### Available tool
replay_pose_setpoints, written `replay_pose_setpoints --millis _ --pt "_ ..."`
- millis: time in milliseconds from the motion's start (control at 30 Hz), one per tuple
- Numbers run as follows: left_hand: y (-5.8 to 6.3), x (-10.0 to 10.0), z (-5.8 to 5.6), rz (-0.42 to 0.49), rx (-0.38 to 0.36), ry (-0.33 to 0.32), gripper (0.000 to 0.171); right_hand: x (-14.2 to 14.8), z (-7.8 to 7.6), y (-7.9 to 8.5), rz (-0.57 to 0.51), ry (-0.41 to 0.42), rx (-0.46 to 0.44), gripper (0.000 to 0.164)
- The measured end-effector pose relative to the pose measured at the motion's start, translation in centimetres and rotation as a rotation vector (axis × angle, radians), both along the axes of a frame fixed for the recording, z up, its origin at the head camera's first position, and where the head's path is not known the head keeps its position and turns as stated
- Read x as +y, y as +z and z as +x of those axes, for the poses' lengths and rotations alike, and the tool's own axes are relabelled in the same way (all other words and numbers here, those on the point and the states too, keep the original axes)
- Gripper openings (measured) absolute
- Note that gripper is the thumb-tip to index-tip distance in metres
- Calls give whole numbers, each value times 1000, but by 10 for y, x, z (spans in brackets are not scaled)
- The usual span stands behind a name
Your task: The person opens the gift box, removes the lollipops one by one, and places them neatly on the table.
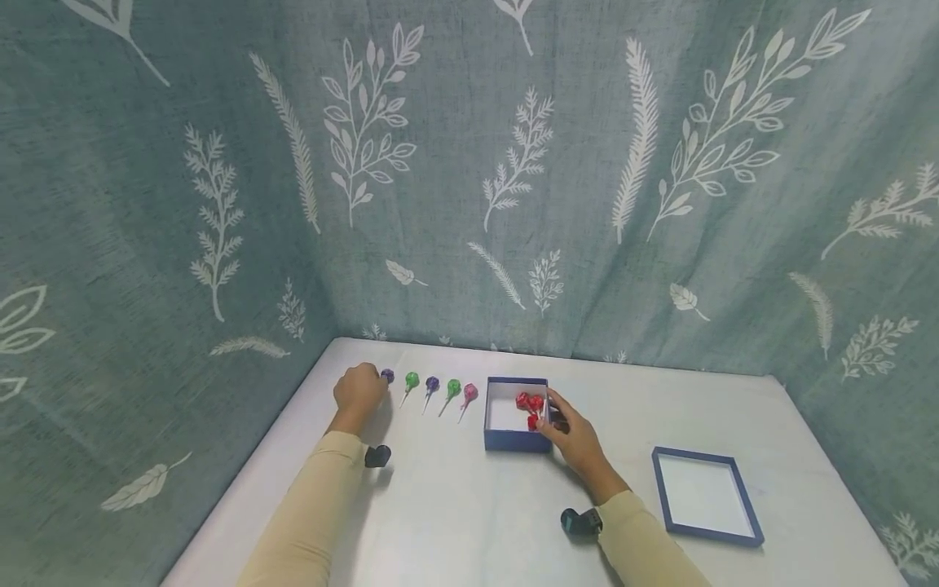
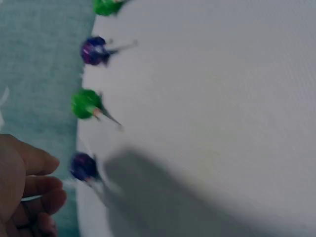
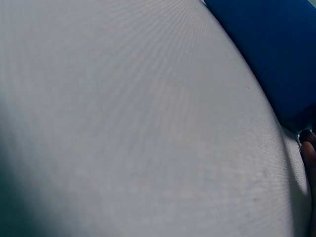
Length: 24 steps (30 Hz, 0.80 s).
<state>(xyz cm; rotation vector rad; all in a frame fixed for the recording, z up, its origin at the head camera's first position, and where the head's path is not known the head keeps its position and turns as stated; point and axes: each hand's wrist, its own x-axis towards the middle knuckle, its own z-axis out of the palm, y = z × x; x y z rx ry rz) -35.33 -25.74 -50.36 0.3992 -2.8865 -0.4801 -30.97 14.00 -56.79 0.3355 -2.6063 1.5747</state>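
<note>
Just left of the purple lollipop [image 1: 387, 376] at the end of a row, my left hand [image 1: 359, 393] hovers with fingers loosely bent. In the left wrist view a small gap separates its fingertips [image 2: 50, 165] from that purple lollipop [image 2: 83, 167]; nothing is held. My right hand [image 1: 575, 440] grips the right wall of a blue box [image 1: 517, 441], thumb at the rim and the other fingers outside. Red lollipops [image 1: 536, 403] lie inside the box on its right. The right wrist view catches the box's blue side [image 3: 276, 54] and a bit of fingers [image 3: 308, 153] by its corner.
Beyond the purple lollipop the row continues right with a green lollipop [image 1: 412, 381], another purple one [image 1: 432, 383], another green one [image 1: 454, 387] and a pink one [image 1: 470, 393]. A blue-rimmed lid [image 1: 711, 535] lies on the white table [image 1: 455, 522] at right. Patterned curtains [image 1: 440, 163] border the table.
</note>
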Motion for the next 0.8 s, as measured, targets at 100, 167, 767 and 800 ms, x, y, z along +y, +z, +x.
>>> replay_pose_setpoints --millis 100,167,767,800 --pt "10 11 1 12 36 -18 24 -1 0 1 16 4 4 67" --pt "14 22 2 36 57 -44 25 -1 1 2 4 5 -1 67" --pt "15 121 16 86 192 -444 15 -2 0 1 11 -4 -10 67" --pt "15 124 16 88 199 -473 14 -2 0 1 9 -3 -11 67"
